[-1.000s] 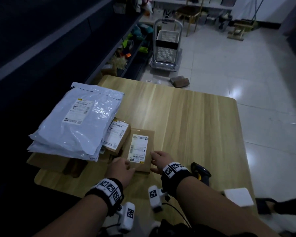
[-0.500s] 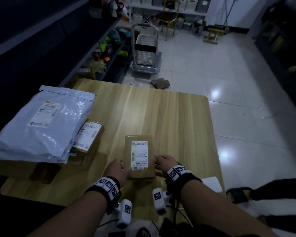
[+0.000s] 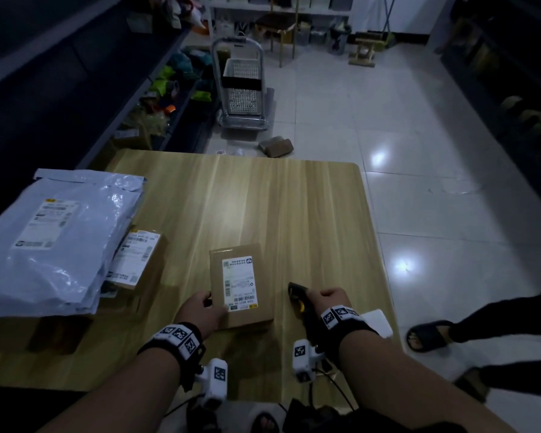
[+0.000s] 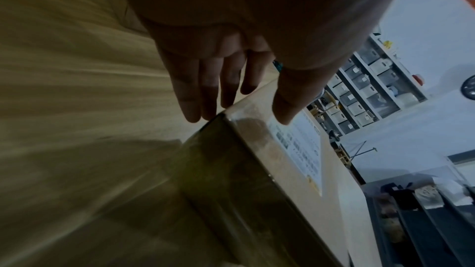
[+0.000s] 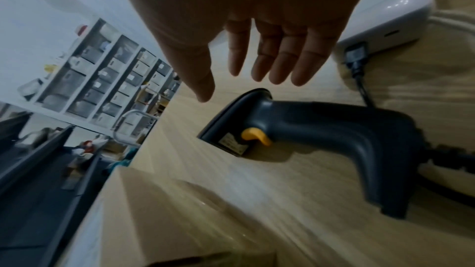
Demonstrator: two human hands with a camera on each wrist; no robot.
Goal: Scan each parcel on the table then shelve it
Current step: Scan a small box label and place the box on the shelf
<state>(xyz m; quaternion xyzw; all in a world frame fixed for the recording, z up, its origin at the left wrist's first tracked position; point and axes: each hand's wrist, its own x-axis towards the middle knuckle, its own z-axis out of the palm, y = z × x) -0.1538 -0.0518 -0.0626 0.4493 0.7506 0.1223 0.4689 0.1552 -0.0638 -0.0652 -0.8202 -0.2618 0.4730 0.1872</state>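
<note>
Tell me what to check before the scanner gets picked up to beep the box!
1. Box lies flat on the table with its label up: ok.
2. Left hand steadies the box, thumb on top: ok.
3. Barcode uncovered: ok, the thumb sits beside the label.
4. Scanner within reach, lying on the table under the right hand: ok.
5. Right hand gripping the scanner: not ok, the fingers are straight above it.
6. Scanner cable free of snags: cannot tell.
</note>
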